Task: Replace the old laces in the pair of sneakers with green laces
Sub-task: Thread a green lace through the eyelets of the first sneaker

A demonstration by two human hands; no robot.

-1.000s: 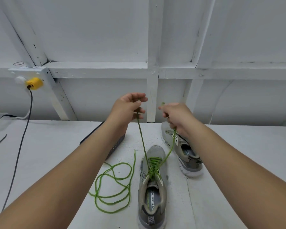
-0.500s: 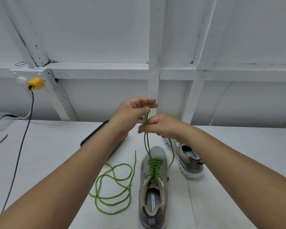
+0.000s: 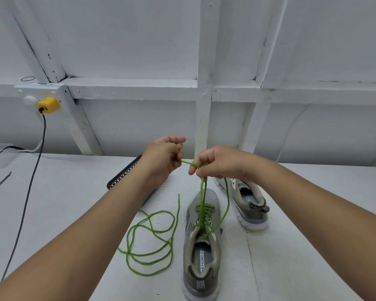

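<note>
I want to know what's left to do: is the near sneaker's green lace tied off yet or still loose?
Still loose. Left hand and right hand hold the ends of the green lace above the near sneaker; no finished bow shows.

The right hand (image 3: 220, 162) covers the second sneaker's (image 3: 249, 203) toe and where the green lace (image 3: 203, 192) ends meet. The left forearm hides most of the dark tray (image 3: 126, 172). Both elbows run off the bottom edge.

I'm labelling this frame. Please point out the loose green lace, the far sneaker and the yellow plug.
loose green lace (image 3: 150, 255): head view, on its coiled loops.
far sneaker (image 3: 251, 205): head view, on its heel collar.
yellow plug (image 3: 48, 105): head view, on its body.
</note>
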